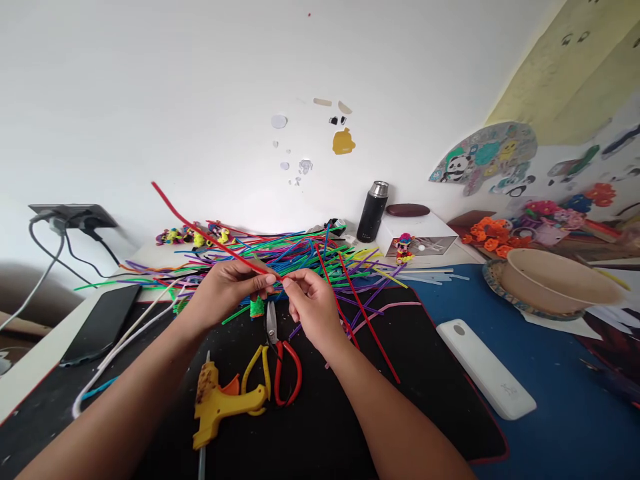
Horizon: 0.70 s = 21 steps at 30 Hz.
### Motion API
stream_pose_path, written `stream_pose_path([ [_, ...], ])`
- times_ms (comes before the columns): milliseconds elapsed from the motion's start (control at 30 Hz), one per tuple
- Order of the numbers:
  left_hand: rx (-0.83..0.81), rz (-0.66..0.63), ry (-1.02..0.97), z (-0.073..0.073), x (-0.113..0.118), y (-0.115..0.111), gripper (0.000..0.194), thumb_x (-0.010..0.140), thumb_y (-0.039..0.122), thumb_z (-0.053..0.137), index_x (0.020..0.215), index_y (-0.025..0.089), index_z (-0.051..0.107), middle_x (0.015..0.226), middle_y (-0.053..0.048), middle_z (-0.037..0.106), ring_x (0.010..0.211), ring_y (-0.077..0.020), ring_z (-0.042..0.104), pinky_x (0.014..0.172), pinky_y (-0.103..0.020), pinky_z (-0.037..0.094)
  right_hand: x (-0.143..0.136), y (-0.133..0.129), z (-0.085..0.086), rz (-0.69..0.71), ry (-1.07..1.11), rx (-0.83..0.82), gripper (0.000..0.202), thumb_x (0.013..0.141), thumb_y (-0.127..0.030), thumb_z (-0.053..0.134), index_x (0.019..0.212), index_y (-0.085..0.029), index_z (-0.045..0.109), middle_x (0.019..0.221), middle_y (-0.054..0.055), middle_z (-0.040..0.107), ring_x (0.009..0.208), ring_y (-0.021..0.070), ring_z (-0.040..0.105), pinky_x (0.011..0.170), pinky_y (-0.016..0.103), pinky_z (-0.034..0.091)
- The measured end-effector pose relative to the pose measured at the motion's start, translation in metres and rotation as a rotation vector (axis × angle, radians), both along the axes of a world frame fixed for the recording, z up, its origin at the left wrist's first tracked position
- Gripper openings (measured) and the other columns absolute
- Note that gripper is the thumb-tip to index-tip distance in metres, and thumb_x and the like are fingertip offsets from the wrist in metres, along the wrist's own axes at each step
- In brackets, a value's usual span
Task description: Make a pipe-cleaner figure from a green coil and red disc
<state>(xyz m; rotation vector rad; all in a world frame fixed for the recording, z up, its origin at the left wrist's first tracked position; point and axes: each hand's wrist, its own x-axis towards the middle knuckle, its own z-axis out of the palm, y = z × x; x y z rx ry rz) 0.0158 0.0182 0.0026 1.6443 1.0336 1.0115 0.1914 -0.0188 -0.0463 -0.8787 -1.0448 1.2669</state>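
A red pipe cleaner [200, 230] slants up to the left, its lower end pinched between both hands. My left hand [235, 283] is closed on it with thumb and fingers. Close beside it, my right hand [311, 300] pinches the tip of the same pipe cleaner. Just below the hands stands a small green coil [257, 307] with an orange edge. Scissors [287, 373] with red handles lie under the hands, next to yellow-handled pliers [256, 370]. A yellow glue gun [220, 407] rests nearer to me.
Many coloured pipe cleaners [300, 247] are heaped behind the hands. A black thermos [373, 212], a white box [420, 233] and a small figure [405, 248] stand behind right. A white power bank [485, 368] lies right, a phone [103, 325] left.
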Motion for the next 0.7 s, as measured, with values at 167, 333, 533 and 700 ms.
stream_pose_path([
  [167,-0.024,-0.036,-0.024,0.0003,0.0032,0.0001,0.032,0.071,0.046,0.099,0.075,0.018,0.084,0.064,-0.004,0.075,0.058,-0.0177,0.065,0.054,-0.027,0.053,0.0007,0.0023,0.0001,-0.021,0.037,0.002,0.029,0.085,-0.048,0.076,0.084,-0.023,0.063,0.053,-0.01,0.05,0.039,0.009,0.041,0.04,0.023,0.031],
  [333,-0.114,-0.08,-0.04,-0.0021,0.0032,0.0011,0.039,0.072,0.053,0.097,0.075,0.018,0.082,0.064,-0.005,0.074,0.054,-0.017,0.066,0.049,-0.025,0.051,0.0014,0.0018,-0.0015,-0.078,-0.034,0.012,0.025,0.086,-0.043,0.076,0.08,-0.023,0.062,0.053,-0.01,0.048,0.04,0.0091,0.04,0.041,0.024,0.028],
  [533,-0.078,-0.04,-0.016,0.0006,0.0011,0.0027,0.04,0.068,0.053,0.099,0.073,0.017,0.081,0.063,-0.005,0.073,0.055,-0.0175,0.064,0.048,-0.026,0.053,0.0017,-0.0018,-0.001,-0.065,-0.141,0.046,0.022,0.087,-0.041,0.073,0.079,-0.024,0.062,0.055,-0.009,0.044,0.047,0.0113,0.039,0.047,0.026,0.03],
  [700,-0.009,-0.065,0.034,0.0034,-0.0045,0.0028,0.036,0.076,0.053,0.093,0.076,0.019,0.083,0.064,-0.004,0.072,0.057,-0.0178,0.064,0.052,-0.026,0.053,0.0023,-0.0053,0.003,-0.015,-0.21,0.1,0.018,0.087,-0.035,0.07,0.076,-0.024,0.061,0.058,-0.008,0.044,0.053,0.0122,0.038,0.051,0.026,0.029],
])
